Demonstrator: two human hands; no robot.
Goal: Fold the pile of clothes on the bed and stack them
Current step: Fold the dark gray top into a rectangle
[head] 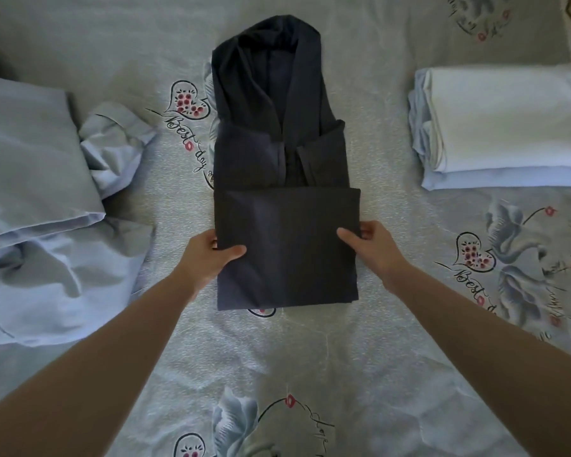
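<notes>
While the dark hooded garment [284, 179] lies mid-bed, the left hand [208, 255] and right hand [373, 249] pinch its folded lower panel's side edges — thumbs on top. Bare printed bedsheet [310, 367] lies nearest; unfolded blue clothes [40, 206] left, a folded stack [505, 127] right — both well apart.

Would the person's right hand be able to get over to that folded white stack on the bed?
Probably yes: bare bedspread lies between the right hand and the folded white and pale-blue stack, but that hand grips the dark hooded garment now.
</notes>
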